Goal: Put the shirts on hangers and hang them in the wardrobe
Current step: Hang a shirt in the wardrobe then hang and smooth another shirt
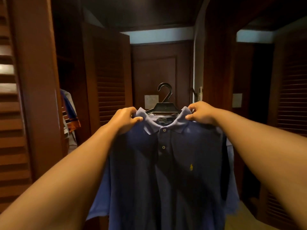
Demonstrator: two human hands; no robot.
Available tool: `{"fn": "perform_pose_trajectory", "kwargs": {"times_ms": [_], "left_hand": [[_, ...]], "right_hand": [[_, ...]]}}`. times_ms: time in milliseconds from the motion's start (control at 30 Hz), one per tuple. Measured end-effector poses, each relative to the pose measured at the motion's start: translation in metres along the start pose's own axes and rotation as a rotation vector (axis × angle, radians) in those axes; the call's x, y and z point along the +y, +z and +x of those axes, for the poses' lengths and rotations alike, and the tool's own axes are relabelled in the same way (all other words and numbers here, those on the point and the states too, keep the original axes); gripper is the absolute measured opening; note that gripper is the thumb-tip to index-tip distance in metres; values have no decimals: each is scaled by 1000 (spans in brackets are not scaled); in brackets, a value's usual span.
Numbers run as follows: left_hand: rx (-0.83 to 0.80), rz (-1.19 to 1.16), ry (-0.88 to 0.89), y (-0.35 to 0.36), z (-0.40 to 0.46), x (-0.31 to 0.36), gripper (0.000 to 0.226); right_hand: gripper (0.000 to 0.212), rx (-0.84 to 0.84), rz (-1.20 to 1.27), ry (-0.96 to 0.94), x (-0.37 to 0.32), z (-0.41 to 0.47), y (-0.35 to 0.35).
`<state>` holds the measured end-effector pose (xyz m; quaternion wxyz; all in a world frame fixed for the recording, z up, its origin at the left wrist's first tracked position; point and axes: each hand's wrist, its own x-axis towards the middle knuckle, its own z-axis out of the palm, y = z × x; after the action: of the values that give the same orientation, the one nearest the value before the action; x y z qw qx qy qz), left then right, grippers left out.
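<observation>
I hold a navy blue polo shirt [167, 176] up in front of me at arm's length, both arms stretched forward. My left hand [124, 119] grips the shirt at the left side of its collar [149, 124], thumb pressed on the front of the fabric and the other fingers curled round behind it. My right hand [200, 113] pinches the right side of the collar in the same way, thumb on the front, fingers wrapped over the top edge. A black plastic hanger [163, 105] sits inside the neck opening; its hook stands upright above the collar, between my hands, and its shoulders disappear into the shirt on either side. The shirt hangs straight down from my grip, its front facing me, two placket buttons [164, 138] done up and a small yellow embroidered logo [191, 167] on the chest. The sleeves droop loosely at both sides. Around me stand dark brown louvred wardrobe doors [110, 87], open on the left and the right. In the open compartment on the left, a striped shirt [69, 113] with blue and orange hangs already, well apart from the one I hold. Straight ahead is a closed panelled wooden door [157, 70], with a pale wall plate [151, 101] just behind the hanger's hook.
</observation>
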<state>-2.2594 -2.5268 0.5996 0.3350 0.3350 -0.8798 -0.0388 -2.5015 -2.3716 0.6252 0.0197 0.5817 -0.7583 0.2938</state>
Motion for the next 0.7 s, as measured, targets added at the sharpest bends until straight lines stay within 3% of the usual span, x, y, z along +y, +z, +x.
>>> {"fn": "perform_pose_trajectory", "kwargs": {"times_ms": [200, 367, 700], "left_hand": [[3, 75, -39, 35, 73, -49, 23], [43, 119, -103, 57, 129, -103, 27], [187, 270, -370, 43, 218, -221, 28]], "right_hand": [[5, -21, -10, -52, 26, 105, 39], [17, -71, 5, -148, 33, 214, 81], [11, -194, 116, -429, -28, 429, 158]]}}
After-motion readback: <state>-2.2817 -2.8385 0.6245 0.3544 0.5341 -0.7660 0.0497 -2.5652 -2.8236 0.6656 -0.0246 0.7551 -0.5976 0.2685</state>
